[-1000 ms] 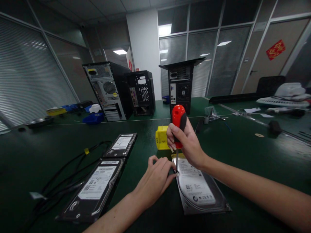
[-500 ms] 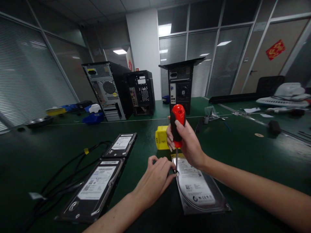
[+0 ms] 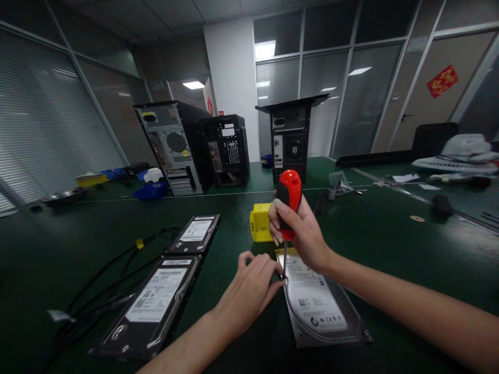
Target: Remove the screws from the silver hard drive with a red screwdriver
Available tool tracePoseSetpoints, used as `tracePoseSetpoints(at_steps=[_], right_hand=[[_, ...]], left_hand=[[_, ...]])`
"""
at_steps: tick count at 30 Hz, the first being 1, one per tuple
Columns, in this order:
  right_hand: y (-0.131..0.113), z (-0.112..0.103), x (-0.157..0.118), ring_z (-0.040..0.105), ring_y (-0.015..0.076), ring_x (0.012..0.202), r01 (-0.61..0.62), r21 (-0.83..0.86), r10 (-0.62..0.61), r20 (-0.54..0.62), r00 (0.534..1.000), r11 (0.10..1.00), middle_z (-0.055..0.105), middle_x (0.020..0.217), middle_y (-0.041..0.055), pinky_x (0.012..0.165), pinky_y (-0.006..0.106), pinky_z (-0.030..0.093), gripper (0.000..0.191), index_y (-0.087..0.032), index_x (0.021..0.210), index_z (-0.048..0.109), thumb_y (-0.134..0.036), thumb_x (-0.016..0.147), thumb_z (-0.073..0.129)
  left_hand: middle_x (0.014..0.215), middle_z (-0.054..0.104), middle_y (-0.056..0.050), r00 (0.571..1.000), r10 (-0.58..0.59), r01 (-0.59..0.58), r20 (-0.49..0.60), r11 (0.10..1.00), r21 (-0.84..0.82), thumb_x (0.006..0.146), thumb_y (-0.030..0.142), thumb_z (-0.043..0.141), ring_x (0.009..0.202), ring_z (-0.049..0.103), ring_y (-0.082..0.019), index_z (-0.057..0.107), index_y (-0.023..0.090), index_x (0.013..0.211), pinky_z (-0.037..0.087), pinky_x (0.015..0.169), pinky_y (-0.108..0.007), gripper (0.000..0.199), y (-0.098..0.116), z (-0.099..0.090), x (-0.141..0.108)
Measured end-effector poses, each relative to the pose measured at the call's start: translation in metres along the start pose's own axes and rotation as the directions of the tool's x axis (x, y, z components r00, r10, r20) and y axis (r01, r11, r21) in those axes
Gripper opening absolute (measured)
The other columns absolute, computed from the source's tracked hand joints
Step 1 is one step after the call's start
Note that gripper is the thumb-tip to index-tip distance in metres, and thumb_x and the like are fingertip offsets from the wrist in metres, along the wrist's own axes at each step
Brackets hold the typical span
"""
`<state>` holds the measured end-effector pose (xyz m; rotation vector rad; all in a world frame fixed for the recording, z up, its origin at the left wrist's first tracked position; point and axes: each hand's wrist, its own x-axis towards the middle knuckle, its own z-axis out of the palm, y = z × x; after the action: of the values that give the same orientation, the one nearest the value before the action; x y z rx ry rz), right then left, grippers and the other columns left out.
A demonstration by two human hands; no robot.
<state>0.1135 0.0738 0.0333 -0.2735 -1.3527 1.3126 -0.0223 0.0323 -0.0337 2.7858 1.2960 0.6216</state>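
My right hand (image 3: pixel 302 228) is wrapped round the red and black handle of a screwdriver (image 3: pixel 291 195), held upright. Its metal shaft runs down to the left edge of a silver hard drive (image 3: pixel 317 296) lying label up. Beside the shaft's tip, the thumb and forefinger of my left hand (image 3: pixel 253 285) are pinched together at that edge; whatever sits between them is hidden. Two more hard drives lie to the left, a nearer one (image 3: pixel 156 296) and a farther one (image 3: pixel 198 231), end to end.
Behind my right hand lies a yellow plastic bin (image 3: pixel 259 223). Black cables (image 3: pixel 117 259) curl at the left. Computer cases (image 3: pixel 171 145) stand along the back, and a blue bin (image 3: pixel 150 190) is near them. A clear plastic bag (image 3: pixel 339 182) lies at the right.
My right hand has twisted, turning the screwdriver handle, and its thumb now lies across the grip. The handle leans slightly more to the right. My left hand stays at the drive's edge.
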Motion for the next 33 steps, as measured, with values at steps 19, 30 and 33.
tracePoseSetpoints(at_steps=[19, 30, 33], right_hand=[[0.0015, -0.0017, 0.0025, 0.043, 0.0051, 0.047, 0.025, 0.015, -0.026, 0.025, 0.999, 1.0, 0.045, 0.06, -0.0081, 0.045, 0.018, 0.037, 0.021, -0.023, 0.093, 0.039, -0.037, 0.087, 0.054], [0.0005, -0.0027, 0.0014, 0.044, 0.006, 0.048, 0.028, 0.02, -0.028, 0.015, 0.999, 0.999, 0.048, 0.064, -0.0064, 0.046, 0.02, 0.037, 0.023, -0.022, 0.092, 0.038, -0.041, 0.088, 0.05], [0.0004, -0.004, 0.0015, 0.045, 0.0068, 0.051, 0.025, 0.02, -0.025, 0.035, 0.999, 0.999, 0.048, 0.065, -0.0045, 0.05, 0.022, 0.038, 0.026, -0.021, 0.096, 0.042, -0.045, 0.089, 0.046]], left_hand=[[0.097, 0.06, -0.002, 1.0, -0.001, 0.001, 0.007, 1.0, -0.002, 0.089, 0.018, 0.053, 0.088, 0.053, -0.019, 0.048, 0.019, 0.1, 0.03, 0.086, -0.039, 0.012, 0.0003, -0.0004, 0.0003], [0.096, 0.059, 0.0, 1.0, 0.004, -0.004, -0.004, 1.0, 0.002, 0.089, 0.018, 0.053, 0.088, 0.052, -0.019, 0.047, 0.019, 0.1, 0.028, 0.087, -0.039, 0.013, -0.0003, 0.0022, -0.0003], [0.097, 0.059, -0.001, 1.0, -0.008, 0.008, 0.0, 1.0, 0.004, 0.088, 0.018, 0.054, 0.089, 0.052, -0.019, 0.047, 0.019, 0.1, 0.028, 0.087, -0.039, 0.013, 0.0001, 0.0016, -0.0001]])
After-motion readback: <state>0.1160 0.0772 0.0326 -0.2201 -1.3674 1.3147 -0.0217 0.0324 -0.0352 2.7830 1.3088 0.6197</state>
